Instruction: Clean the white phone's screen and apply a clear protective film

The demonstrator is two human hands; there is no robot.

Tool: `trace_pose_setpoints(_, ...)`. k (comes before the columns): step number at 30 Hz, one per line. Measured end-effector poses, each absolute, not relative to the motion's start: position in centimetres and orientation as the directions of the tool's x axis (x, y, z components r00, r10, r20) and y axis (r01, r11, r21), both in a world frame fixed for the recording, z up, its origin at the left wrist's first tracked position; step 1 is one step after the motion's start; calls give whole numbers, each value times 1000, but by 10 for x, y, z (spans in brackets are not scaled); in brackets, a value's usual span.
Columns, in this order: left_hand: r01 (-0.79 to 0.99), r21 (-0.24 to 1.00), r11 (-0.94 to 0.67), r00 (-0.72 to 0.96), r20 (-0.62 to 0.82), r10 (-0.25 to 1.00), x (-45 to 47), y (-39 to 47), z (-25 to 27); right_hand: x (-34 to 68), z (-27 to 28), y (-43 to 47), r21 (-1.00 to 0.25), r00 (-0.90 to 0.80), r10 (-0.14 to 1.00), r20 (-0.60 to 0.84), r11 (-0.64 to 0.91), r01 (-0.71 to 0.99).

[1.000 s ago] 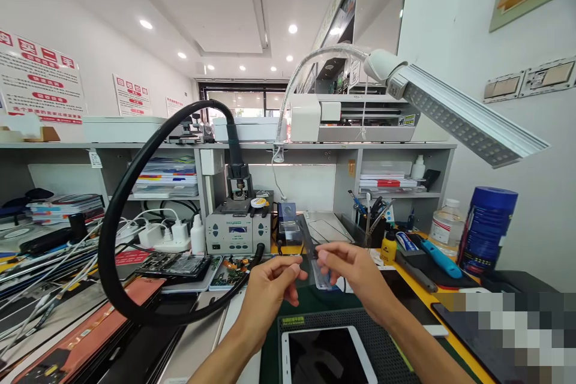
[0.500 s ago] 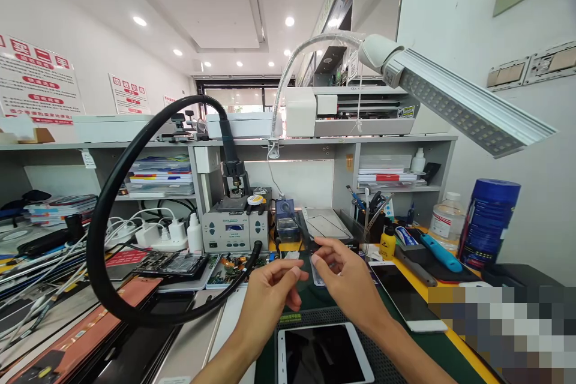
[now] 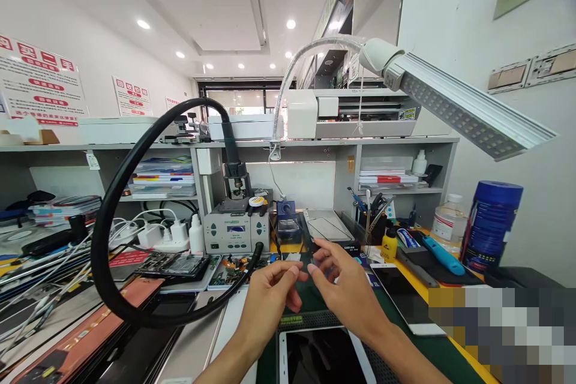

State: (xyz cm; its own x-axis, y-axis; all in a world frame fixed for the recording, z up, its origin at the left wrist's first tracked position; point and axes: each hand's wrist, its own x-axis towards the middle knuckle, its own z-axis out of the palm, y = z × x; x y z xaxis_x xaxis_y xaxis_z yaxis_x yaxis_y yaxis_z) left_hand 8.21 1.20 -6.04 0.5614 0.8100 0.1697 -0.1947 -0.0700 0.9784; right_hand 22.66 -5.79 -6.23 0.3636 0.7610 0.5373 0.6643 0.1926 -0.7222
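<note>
My left hand [image 3: 273, 295] hovers above the upper left of a white phone [image 3: 324, 357], thumb and forefinger brought together in a pinch. Whatever sits in that pinch, if anything, is too small to make out. Facing it, a short gap away, is my right hand [image 3: 345, 288], its fingers bent and its thumb held apart from the forefinger; I see nothing held there. The phone lies face up, screen dark, on a black textured mat [image 3: 310, 317] over a green work mat [image 3: 425, 351]. My wrists frame its sides, touching nothing visible.
A second white phone [image 3: 405, 297] lies at the right. A black hose [image 3: 101, 240] loops at the left before a grey rework station [image 3: 234, 233]. An LED lamp [image 3: 468, 105] arches overhead. A yellow bottle [image 3: 389, 245] and a blue canister [image 3: 492, 225] stand at the right.
My right thumb has dropped a little, widening its gap from the forefinger. My left hand stays nearly in place. A clear piece seen between the hands earlier no longer shows. The view has shifted slightly.
</note>
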Motion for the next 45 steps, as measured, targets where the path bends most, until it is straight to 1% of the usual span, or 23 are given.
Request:
trace_pose_setpoints(5,-188,979,-75,566,171,807,82,13,-62,224,-66,-59,-664,290,768,571,225,713)
trace_pose_setpoints(10,-195,978,-74,559,173,811,83,14,-63,222,-67,-60,-586,234,772,591,211,783)
trace_pose_setpoints(13,-185,979,-84,554,175,814,84,15,-63,221,-69,-60,-559,227,772,594,193,807)
trace_pose_setpoints(21,-120,974,-192,546,226,807,84,18,-67,222,-73,-58,-499,200,792,577,148,854)
trace_pose_setpoints(27,-117,954,-275,550,293,782,85,18,-70,225,-77,-56,-467,212,750,626,143,873)
trace_pose_setpoints(30,-118,947,-298,566,311,763,84,18,-70,225,-76,-57,-453,203,753,626,140,880)
trace_pose_setpoints(33,-121,941,-316,554,328,766,79,22,-67,227,-75,-58,-451,175,764,621,165,877)
trace_pose_setpoints(37,-120,933,-340,489,354,798,76,29,-63,230,-78,-58,-488,154,768,622,226,843)
trace_pose_setpoints(39,-116,931,-345,484,357,799,79,29,-62,230,-80,-59,-494,149,763,629,244,835)
trace_pose_setpoints(42,-119,930,-348,497,359,790,84,25,-63,227,-79,-61,-464,129,738,662,268,845)
trace_pose_setpoints(45,-136,923,-360,465,381,799,87,24,-64,232,-72,-62,-388,115,681,723,264,883)
